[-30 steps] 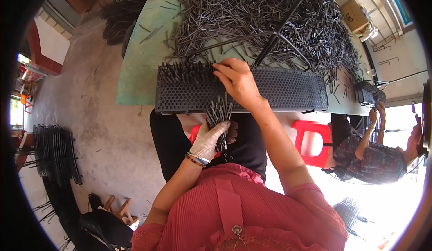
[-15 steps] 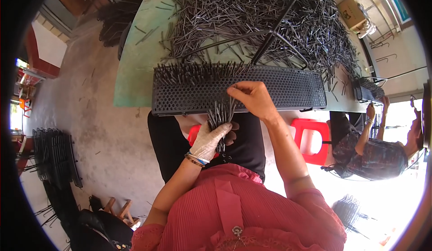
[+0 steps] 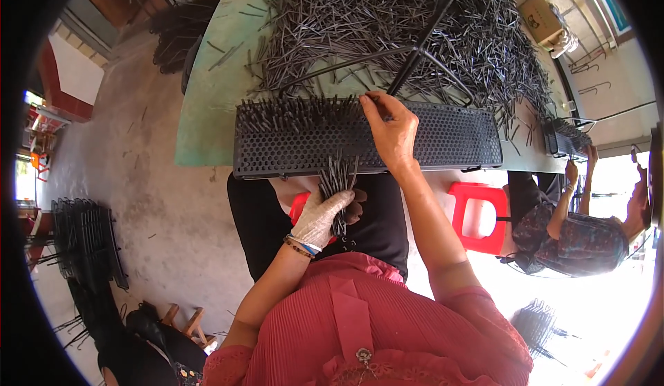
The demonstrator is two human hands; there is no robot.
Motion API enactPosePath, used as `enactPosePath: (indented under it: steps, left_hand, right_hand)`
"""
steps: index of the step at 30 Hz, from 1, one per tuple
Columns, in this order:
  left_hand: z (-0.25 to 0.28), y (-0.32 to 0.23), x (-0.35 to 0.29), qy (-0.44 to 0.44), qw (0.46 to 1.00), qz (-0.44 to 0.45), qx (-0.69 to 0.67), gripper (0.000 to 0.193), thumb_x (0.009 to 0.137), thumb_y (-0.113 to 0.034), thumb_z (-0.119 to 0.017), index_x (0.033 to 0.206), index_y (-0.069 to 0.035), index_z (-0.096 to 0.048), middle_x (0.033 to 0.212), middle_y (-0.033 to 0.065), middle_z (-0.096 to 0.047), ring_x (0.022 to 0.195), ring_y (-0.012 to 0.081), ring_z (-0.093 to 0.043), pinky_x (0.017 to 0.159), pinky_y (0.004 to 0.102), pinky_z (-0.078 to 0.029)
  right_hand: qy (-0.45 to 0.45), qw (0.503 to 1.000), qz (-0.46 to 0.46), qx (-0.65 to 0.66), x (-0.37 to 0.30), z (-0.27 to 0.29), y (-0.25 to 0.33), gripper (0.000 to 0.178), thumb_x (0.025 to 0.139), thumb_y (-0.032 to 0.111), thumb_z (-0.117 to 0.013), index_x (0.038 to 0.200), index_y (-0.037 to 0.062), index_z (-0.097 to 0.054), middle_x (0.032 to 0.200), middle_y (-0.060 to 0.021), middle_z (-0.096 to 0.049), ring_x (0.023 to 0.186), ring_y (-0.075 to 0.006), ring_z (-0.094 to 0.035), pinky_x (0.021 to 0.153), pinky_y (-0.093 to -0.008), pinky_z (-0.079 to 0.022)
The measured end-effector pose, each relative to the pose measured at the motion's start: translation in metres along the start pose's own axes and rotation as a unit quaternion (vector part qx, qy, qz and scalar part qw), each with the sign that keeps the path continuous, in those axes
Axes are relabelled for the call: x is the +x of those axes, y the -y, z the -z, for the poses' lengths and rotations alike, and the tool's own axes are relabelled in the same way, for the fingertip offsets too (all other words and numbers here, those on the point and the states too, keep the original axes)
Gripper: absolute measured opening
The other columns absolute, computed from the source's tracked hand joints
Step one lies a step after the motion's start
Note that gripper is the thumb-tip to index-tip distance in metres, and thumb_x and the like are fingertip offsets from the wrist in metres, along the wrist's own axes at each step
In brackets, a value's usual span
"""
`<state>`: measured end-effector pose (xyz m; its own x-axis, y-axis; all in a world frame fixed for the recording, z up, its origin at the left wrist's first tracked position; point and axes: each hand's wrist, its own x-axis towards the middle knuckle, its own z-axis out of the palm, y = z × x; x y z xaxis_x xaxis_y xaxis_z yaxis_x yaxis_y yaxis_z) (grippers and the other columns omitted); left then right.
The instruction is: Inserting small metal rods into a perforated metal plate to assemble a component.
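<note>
My left hand (image 3: 319, 221), in a pale glove with darker fingertips, is closed around a bundle of thin black rods (image 3: 335, 176) in front of the panel's near edge. A long black perforated panel (image 3: 304, 152) lies along the table's front edge. Short black rods (image 3: 297, 113) stand upright in its holes, crowded along the far left half. My bare right hand (image 3: 393, 126) is over the panel's far edge, at the right end of these standing rods. Its thumb and forefinger are pinched together; whatever is between them is too small to make out.
A large heap of loose black rods (image 3: 387, 26) covers the green tabletop (image 3: 207, 116). A black metal stand (image 3: 417, 52) rises behind the panel. Right of me are a red stool (image 3: 478, 216) and another person (image 3: 574, 227) at a similar panel. Stacked black racks (image 3: 83, 241) stand left.
My right hand has moved from the top of the rod bundle up and away to the panel's far edge, beside the standing rods. My left hand stays nearly still with the bundle.
</note>
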<state>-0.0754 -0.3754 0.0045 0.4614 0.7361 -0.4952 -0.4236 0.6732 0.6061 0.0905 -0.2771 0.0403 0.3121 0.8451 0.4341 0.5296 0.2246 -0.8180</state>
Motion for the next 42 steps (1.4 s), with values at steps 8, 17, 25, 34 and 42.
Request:
enactPosePath:
  steps: [8, 17, 25, 34, 42]
  left_hand:
    - [-0.004, -0.003, -0.003, -0.013, 1.0, 0.005, -0.008, 0.027, 0.092, -0.01, -0.061, 0.117, -0.002, -0.057, 0.099, 0.0139, -0.069, 0.077, 0.0184, -0.068, 0.065, 0.031, -0.058]
    - [-0.001, -0.003, -0.002, -0.02, 0.999, 0.017, -0.038, 0.027, 0.089, -0.008, -0.063, 0.114, -0.001, -0.056, 0.098, 0.0126, -0.068, 0.081, 0.0206, -0.067, 0.071, 0.0335, -0.059]
    - [0.003, -0.002, 0.0, -0.005, 0.999, 0.016, -0.038, 0.028, 0.09, -0.007, -0.062, 0.116, 0.0, -0.056, 0.099, 0.0129, -0.068, 0.083, 0.0216, -0.068, 0.072, 0.0346, -0.059]
    - [0.002, -0.002, -0.002, -0.01, 0.999, 0.014, -0.027, 0.029, 0.091, -0.009, -0.062, 0.118, -0.001, -0.056, 0.101, 0.0127, -0.068, 0.086, 0.0227, -0.068, 0.073, 0.0361, -0.059]
    - [0.002, 0.0, -0.001, -0.008, 0.999, 0.024, -0.038, 0.029, 0.093, -0.012, -0.062, 0.119, -0.002, -0.057, 0.098, 0.0105, -0.068, 0.084, 0.0206, -0.069, 0.069, 0.034, -0.059]
  right_hand:
    - [0.003, 0.995, 0.09, -0.049, 0.001, 0.002, 0.003, 0.012, 0.082, 0.008, -0.072, 0.091, 0.0005, -0.069, 0.08, -0.0127, -0.069, 0.069, -0.0261, -0.066, 0.065, -0.0342, -0.052]
    - [0.078, 0.981, 0.164, -0.071, 0.002, -0.005, 0.003, 0.012, 0.082, 0.008, -0.073, 0.09, 0.0011, -0.069, 0.083, -0.0129, -0.069, 0.074, -0.0302, -0.065, 0.066, -0.0353, -0.051]
    - [0.144, 0.97, 0.173, -0.093, 0.008, -0.005, 0.0, 0.015, 0.081, 0.01, -0.073, 0.092, 0.0011, -0.069, 0.087, -0.0125, -0.069, 0.08, -0.0308, -0.065, 0.071, -0.0363, -0.051]
    - [0.119, 0.976, 0.167, -0.073, 0.005, -0.006, -0.004, 0.017, 0.081, 0.008, -0.073, 0.096, 0.0002, -0.07, 0.09, -0.0123, -0.068, 0.079, -0.028, -0.067, 0.071, -0.0335, -0.053]
    - [0.074, 0.975, 0.187, -0.095, 0.001, -0.011, -0.003, 0.015, 0.083, 0.008, -0.072, 0.095, 0.0003, -0.071, 0.091, -0.0124, -0.066, 0.078, -0.0282, -0.065, 0.069, -0.0345, -0.052]
